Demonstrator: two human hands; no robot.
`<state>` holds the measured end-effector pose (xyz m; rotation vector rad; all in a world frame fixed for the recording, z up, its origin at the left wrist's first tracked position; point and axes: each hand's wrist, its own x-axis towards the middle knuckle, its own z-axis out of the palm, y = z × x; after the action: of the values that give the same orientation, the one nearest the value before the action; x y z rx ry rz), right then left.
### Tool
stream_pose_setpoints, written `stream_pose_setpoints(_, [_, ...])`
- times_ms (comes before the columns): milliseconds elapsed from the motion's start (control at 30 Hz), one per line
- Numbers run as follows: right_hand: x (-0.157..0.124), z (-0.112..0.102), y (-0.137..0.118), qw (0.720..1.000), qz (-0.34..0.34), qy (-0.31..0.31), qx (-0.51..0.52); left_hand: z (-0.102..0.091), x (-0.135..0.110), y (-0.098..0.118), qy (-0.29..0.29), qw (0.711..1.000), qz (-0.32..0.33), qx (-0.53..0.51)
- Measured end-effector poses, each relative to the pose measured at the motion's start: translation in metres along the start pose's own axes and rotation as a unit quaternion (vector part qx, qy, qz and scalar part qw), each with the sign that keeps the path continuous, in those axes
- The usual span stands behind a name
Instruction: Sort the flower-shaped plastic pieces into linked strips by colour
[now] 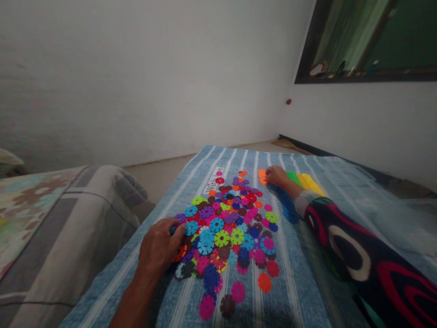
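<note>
Your left hand [160, 243]: curled at left edge of mixed disc pile [221, 238], grip unclear. Your right hand [277, 176]: fingertips against orange discs [262, 176], beyond pile's right side; cannot tell if pinching.

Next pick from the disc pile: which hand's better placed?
Left, probably: the left hand is at the left edge of the pile; the right hand is off to the pile's right, at the orange row.

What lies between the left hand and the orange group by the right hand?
The disc pile, low on the cloth, lies between the left hand and the orange group. The right hand is at that group's right. Nothing tall shows between.
</note>
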<state>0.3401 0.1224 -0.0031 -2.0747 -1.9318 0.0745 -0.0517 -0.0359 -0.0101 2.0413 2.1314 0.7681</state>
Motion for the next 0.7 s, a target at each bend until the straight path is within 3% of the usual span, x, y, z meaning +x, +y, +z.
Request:
stream_pose_setpoints(233, [-0.044,-0.008,-0.031,0.996,-0.080,-0.024,0.025,-0.002,0.001,0.003,-0.008,1.000,0.005,0.000])
stream_pose_setpoints(467, [-0.148,-0.004,-0.084,0.968,-0.226,-0.049,0.099,-0.001,0.001,0.005,-0.007,1.000,-0.005,0.018])
stream_pose_setpoints(700, [-0.239,0.015,-0.114,0.939,-0.329,0.013,0.104,-0.002,0.001,0.013,-0.015,0.999,-0.030,0.006])
